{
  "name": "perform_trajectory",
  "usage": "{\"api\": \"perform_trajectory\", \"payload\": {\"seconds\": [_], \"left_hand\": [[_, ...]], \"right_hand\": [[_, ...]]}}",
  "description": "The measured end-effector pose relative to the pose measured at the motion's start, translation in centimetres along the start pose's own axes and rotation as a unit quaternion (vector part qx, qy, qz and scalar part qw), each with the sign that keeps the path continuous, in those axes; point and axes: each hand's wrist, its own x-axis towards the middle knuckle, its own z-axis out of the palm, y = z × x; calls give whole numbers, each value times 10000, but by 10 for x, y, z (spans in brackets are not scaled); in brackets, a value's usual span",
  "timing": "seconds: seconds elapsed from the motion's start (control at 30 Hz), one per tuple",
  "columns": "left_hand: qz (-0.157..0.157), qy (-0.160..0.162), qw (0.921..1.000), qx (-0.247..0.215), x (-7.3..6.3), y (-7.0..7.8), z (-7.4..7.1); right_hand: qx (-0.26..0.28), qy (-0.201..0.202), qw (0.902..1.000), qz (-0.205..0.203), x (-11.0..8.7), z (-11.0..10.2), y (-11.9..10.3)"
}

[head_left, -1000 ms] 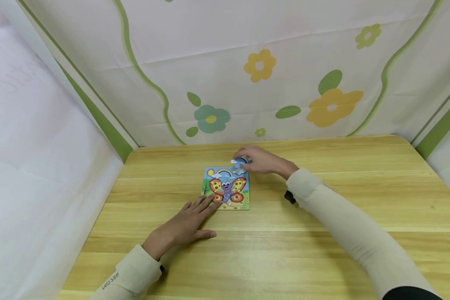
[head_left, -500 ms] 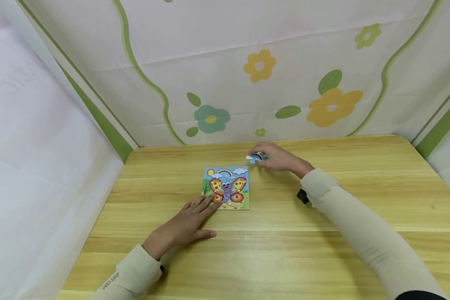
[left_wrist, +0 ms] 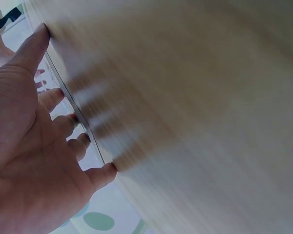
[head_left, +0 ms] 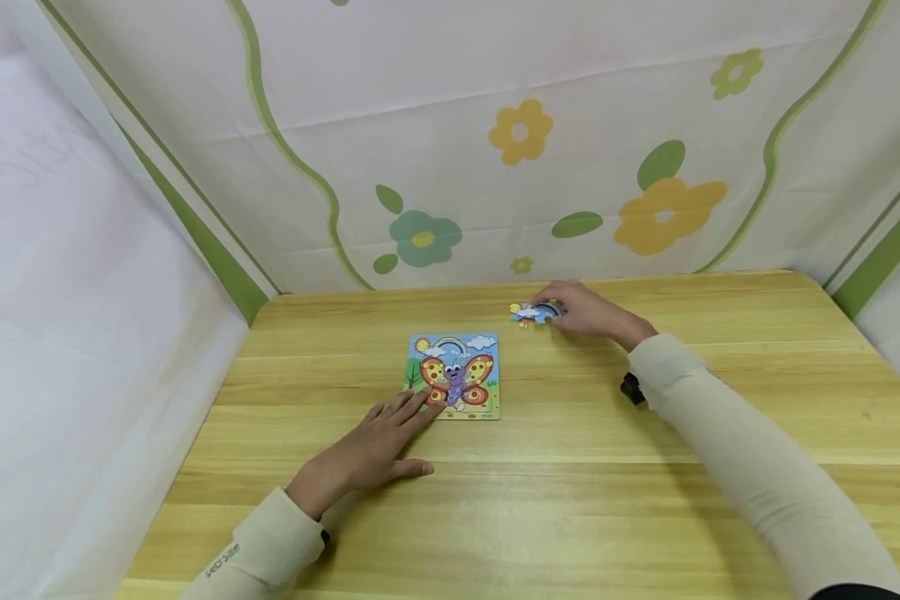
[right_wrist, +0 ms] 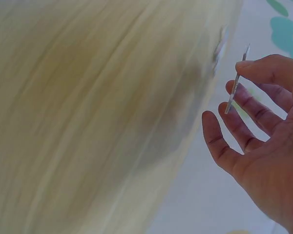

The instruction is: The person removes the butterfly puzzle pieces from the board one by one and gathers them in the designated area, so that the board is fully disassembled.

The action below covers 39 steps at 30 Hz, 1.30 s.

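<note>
Head view has the butterfly puzzle flat on the wooden table, a bit left of the middle. Left hand sits over its lower left corner, so I can't see that bit. Those fingers look straight and slightly spread, tips on the puzzle, thumb stuck out to the side on the wood.

Up toward the far edge, the right hand is pinching a rainbow piece between thumb and fingertips, and blocking part of it from me. Right wrist view shows it edge-on, like a thin slab. Just left of it there's something yellow and red, looks like another loose piece, partly hidden, can't tell how many are there.

Behind the table I've got a flowery curtain, plus a white sheet on the left.
</note>
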Motion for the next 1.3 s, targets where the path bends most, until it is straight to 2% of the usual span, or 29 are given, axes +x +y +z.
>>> {"api": "perform_trajectory", "payload": {"seconds": [0.23, 0.43, 0.83, 1.13, 1.3], "left_hand": [[5, 4, 10000, -45, 0, 0, -2], [-9, -36, 10000, -29, 2, -1, 1], [-47, -41, 10000, -18, 3, -2, 1], [-40, -32, 10000, -19, 2, -1, 0], [-39, -27, 10000, -19, 2, -1, 0]], "right_hand": [[-152, 29, 9998, 150, -7, -4, 21], [-179, -8, 9993, 322, -6, -6, 25], [-291, 116, 9990, 303, -6, -5, 28], [-528, 258, 9983, -2, -4, -2, 30], [-524, 247, 9983, 28, -4, -1, 29]]}}
